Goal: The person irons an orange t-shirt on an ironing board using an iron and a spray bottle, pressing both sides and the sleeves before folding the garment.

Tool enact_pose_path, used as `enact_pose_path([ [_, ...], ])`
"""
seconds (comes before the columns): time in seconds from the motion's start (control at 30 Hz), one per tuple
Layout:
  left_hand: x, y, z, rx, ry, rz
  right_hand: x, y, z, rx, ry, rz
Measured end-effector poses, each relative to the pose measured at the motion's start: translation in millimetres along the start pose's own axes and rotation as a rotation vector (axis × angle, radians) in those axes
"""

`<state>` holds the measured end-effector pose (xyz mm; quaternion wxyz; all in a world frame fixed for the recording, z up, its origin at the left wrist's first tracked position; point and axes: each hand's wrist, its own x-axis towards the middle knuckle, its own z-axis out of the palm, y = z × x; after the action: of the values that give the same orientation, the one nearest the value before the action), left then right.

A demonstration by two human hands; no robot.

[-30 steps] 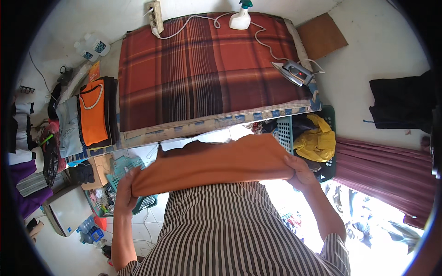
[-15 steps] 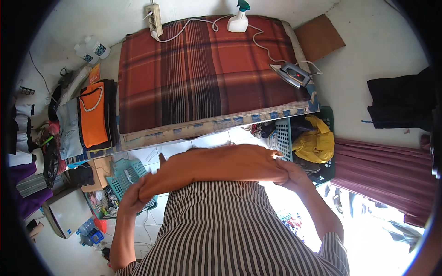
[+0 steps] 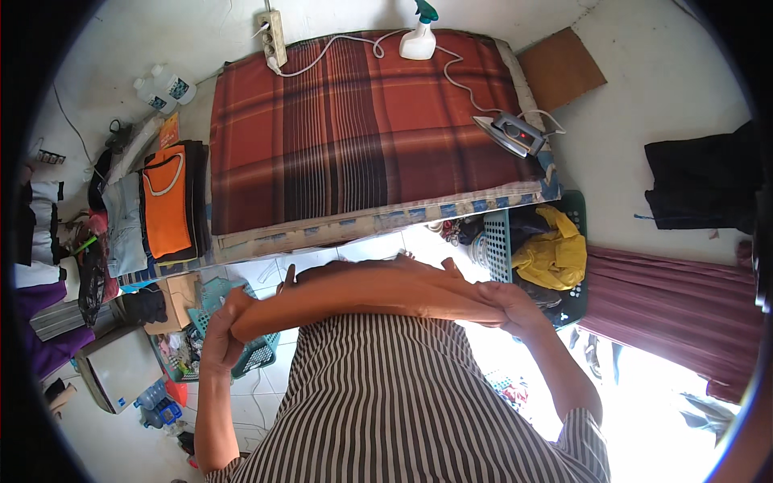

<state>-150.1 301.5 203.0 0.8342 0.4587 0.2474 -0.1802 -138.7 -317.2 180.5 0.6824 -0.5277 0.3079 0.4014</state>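
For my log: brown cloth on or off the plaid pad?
Off: the left hand and right hand hold the cloth clear of the pad.

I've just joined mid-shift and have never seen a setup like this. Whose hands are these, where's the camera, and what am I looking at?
There is no machine here: these are a person's bare hands. The view comes from a wide fisheye camera worn on the head, looking down, so straight edges bend near the rim and picture left is the person's left.

The left hand and right hand each grip one end of an orange-brown cloth, held in front of the striped shirt.

Beyond it, a plaid cover bears a clothes iron at the right and a white spray bottle at the far side. Folded clothes lie to the left.
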Motion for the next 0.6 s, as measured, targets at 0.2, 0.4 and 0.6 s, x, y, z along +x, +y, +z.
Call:
enact_pose_path([
  [0.2, 9.4, 6.5, 34.9, 0.014, 0.1, 0.386, -16.1, -54.2, 45.8, 0.468, -0.134, -0.529],
  [0.4, 7.0, -2.4, 6.3, 0.084, 0.042, 0.335, 4.1, -44.5, 25.0, 0.44, -0.13, -0.464],
  [0.6, -15.0, -6.6, 32.6, 0.147, 0.078, 0.205, 1.7, -34.2, -13.5, 0.136, -0.063, -0.369],
])
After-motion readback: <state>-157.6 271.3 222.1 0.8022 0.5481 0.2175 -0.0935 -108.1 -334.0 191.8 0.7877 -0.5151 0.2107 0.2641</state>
